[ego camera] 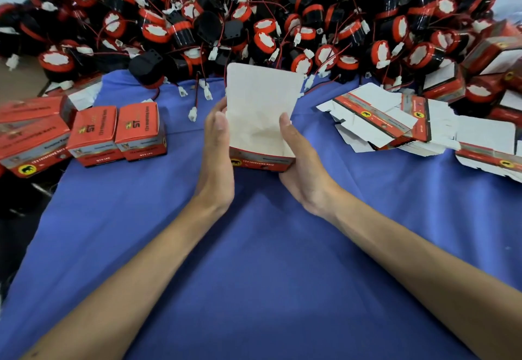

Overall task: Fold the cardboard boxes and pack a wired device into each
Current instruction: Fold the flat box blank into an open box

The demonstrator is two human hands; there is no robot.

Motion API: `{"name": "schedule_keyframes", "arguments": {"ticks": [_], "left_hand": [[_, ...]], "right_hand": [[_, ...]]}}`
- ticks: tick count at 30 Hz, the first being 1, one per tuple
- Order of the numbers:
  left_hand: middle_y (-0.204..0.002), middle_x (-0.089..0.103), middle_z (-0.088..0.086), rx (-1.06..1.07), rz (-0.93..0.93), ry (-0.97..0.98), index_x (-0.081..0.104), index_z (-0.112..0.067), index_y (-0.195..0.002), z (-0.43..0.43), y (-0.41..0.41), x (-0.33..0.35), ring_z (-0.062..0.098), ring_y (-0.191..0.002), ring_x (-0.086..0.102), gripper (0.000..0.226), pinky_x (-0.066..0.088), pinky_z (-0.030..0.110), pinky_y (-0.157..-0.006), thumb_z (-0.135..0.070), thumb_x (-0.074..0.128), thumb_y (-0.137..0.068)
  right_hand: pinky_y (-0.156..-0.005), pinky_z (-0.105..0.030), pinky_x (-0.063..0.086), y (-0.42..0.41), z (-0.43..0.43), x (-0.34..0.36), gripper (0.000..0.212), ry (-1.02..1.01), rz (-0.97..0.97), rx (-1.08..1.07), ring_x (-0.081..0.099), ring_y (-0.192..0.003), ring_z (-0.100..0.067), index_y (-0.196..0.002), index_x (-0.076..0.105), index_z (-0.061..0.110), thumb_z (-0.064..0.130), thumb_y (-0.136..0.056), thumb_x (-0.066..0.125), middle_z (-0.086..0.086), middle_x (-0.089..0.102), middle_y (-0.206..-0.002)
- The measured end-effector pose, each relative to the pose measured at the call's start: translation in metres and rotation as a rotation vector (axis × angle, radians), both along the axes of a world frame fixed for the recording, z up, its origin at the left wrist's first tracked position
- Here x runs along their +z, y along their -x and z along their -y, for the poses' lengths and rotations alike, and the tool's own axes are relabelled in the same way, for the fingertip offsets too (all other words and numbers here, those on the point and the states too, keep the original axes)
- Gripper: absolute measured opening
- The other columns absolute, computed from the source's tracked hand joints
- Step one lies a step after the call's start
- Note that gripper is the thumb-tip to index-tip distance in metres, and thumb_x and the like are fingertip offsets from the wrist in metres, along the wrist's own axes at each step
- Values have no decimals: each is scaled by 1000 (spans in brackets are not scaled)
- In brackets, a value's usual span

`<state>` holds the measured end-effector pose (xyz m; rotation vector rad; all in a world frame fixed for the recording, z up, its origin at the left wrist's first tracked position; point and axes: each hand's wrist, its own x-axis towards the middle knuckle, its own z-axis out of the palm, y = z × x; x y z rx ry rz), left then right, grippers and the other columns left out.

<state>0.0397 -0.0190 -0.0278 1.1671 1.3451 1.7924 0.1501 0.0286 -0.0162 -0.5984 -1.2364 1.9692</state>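
A red cardboard box (pixel 261 122) stands open between my hands over the blue cloth, its white inside facing me and its tall top flap standing up. My left hand (pixel 217 150) lies flat against the box's left side with straight fingers. My right hand (pixel 299 159) cups the box's right side and lower corner, thumb on the wall's edge. A big heap of black and red wired devices (pixel 254 21) with white connectors fills the far side of the table.
Closed red boxes (pixel 118 133) stand in a row at the left. A stack of flat unfolded boxes (pixel 395 122) lies at the right, with more packed boxes (pixel 485 57) behind it. Blue cloth (pixel 254 261) covers the table in front of me.
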Motion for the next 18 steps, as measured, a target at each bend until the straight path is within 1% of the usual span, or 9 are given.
{"name": "schedule_keyframes", "arguments": {"ticks": [2, 3, 6, 8, 11, 13, 14, 16, 18], "left_hand": [[-130, 58, -2, -33, -140, 50, 44, -13, -134, 6, 0, 0, -2, -117, 55, 72, 45, 15, -94, -62, 43, -82], [-121, 61, -11, -39, -188, 80, 46, -18, -128, 9, 1, -1, -10, -107, 57, 71, 45, 9, -84, -63, 51, -73], [-102, 64, -22, 34, -290, 167, 48, -32, -108, 9, 7, -1, -13, -91, 61, 62, 45, 7, -71, -59, 73, -58], [-95, 63, -24, 147, -372, 177, 50, -34, -99, 6, 18, 2, -13, -86, 59, 52, 43, 6, -67, -55, 76, -60], [-107, 58, -12, 287, -524, 258, 58, -19, -112, 0, 43, 0, 4, -100, 57, 61, 43, 17, -83, -59, 76, -70], [-119, 57, -5, 347, -565, 341, 58, -13, -124, -3, 56, -5, 16, -114, 53, 60, 42, 27, -95, -53, 70, -80], [-124, 57, -2, 371, -560, 345, 55, -12, -129, -3, 58, -7, 18, -118, 52, 60, 42, 32, -99, -50, 68, -84], [-131, 54, 4, 422, -598, 263, 47, -10, -137, -2, 56, -7, 21, -123, 47, 66, 39, 37, -104, -49, 65, -87], [-134, 50, 7, 422, -708, 179, 41, -9, -141, 1, 50, -5, 22, -126, 43, 78, 36, 35, -105, -55, 63, -82]], "right_hand": [[-111, -42, 36, -4, -1, -1, 57, -28, -14, 15, 53, -126, -21, -140, 44, 11, 44, -94, 38, -8, 56, -136], [-111, -42, 37, -5, -2, -3, 54, -44, 2, 19, 54, -125, -21, -139, 46, 11, 43, -97, 35, -8, 57, -135], [-110, -39, 38, -4, -11, -7, 54, -72, 140, -12, 56, -121, -17, -135, 52, 16, 48, -101, 25, -3, 61, -131], [-104, -33, 44, -1, -22, -2, 60, -130, 276, -29, 62, -113, -14, -125, 60, 19, 54, -100, 18, -1, 66, -122], [-88, -24, 44, 10, -54, 13, 53, -336, 555, -225, 64, -101, -16, -100, 69, 17, 51, -101, 29, -3, 71, -107], [-74, -20, 36, 22, -85, 17, 37, -628, 774, -357, 60, -101, -21, -106, 68, 7, 34, -101, 44, -11, 68, -110], [-75, -21, 35, 29, -99, 17, 32, -756, 881, -328, 57, -104, -24, -116, 65, 8, 28, -99, 48, -14, 64, -115], [-86, -28, 39, 40, -119, 14, 34, -867, 1109, -155, 53, -111, -29, -127, 59, 14, 26, -96, 51, -16, 56, -126], [-83, -34, 43, 43, -130, 11, 30, -932, 1257, -82, 53, -106, -31, -117, 64, 8, 20, -94, 50, -19, 60, -120]]}}
